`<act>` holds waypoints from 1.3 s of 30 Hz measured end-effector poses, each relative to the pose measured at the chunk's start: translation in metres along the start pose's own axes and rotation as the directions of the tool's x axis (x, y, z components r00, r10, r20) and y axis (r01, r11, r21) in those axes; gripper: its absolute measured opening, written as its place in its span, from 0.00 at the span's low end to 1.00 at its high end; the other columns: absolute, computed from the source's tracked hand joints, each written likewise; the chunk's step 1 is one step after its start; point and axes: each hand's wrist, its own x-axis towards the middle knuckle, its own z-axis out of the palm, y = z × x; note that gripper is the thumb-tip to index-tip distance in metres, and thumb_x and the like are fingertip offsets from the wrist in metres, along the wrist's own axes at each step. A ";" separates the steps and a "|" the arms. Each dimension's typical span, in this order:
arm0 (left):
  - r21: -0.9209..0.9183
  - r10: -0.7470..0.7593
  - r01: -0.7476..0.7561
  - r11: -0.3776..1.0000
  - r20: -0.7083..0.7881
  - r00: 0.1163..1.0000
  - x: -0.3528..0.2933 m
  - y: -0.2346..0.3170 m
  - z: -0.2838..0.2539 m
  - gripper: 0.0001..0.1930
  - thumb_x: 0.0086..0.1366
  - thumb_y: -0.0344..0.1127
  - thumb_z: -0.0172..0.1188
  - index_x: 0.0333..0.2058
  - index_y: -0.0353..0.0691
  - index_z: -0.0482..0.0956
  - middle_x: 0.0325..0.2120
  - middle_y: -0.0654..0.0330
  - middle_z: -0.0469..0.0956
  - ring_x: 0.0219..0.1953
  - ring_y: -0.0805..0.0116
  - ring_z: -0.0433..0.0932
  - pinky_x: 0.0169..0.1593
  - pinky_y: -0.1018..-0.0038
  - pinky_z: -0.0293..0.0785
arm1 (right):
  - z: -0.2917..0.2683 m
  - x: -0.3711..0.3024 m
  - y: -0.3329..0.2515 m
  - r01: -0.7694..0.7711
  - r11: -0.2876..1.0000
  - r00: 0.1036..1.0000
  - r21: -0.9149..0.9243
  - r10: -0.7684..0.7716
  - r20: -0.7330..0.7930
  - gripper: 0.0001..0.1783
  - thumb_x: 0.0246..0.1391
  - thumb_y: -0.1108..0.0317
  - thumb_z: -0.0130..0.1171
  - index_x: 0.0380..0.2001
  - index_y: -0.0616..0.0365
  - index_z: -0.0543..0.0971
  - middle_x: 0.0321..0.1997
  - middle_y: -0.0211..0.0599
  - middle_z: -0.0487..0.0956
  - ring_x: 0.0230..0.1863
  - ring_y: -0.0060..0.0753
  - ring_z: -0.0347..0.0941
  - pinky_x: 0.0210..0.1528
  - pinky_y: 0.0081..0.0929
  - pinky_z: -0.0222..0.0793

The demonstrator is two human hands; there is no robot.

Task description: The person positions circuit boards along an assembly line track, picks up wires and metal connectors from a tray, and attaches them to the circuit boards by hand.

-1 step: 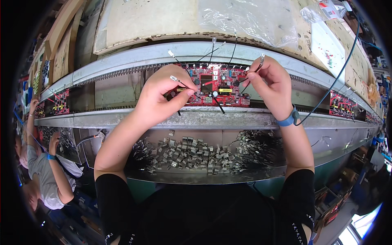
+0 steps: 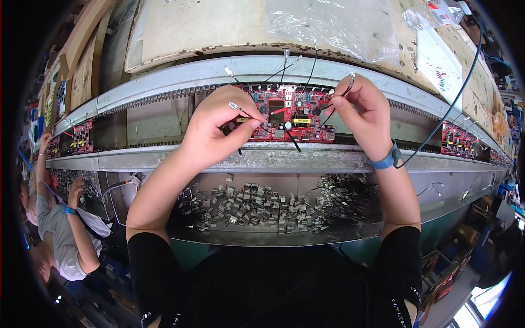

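Observation:
A red circuit board (image 2: 316, 135) lies in the conveyor rails in front of me, with several black wires ending in metal terminals standing out from it. Over the board's left end, my left hand (image 2: 208, 131) pinches a thin black wire (image 2: 248, 115) between thumb and index finger; its clear-sleeved terminal points up and left. At the right end, the thumb and fingers of my right hand (image 2: 365, 117) close on another black wire (image 2: 346, 91), its terminal showing above the fingertips. Both hands partly cover the board, and I cannot tell exactly where these wires join it.
Below the rail, a metal tray (image 2: 262, 239) holds a heap of small metal parts (image 2: 257, 205) between bundles of black wires (image 2: 344, 199). More boards (image 2: 458, 140) sit along the conveyor. A blue cord (image 2: 445, 117) runs from my right wristband. A co-worker (image 2: 68, 240) works at the left.
My hands and both wires look unmoved. The co-worker's lower hand at the left has shifted slightly to the right.

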 end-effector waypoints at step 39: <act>0.178 -0.057 0.052 0.983 0.024 0.998 0.000 0.000 0.005 0.05 0.55 0.23 0.67 0.30 0.37 0.80 0.31 0.59 0.80 0.37 0.61 0.77 0.43 0.67 0.72 | 0.000 0.002 -0.005 0.222 0.901 0.973 -0.373 -0.182 0.141 0.10 0.52 0.77 0.67 0.32 0.59 0.74 0.30 0.30 0.75 0.28 0.25 0.66 0.31 0.22 0.65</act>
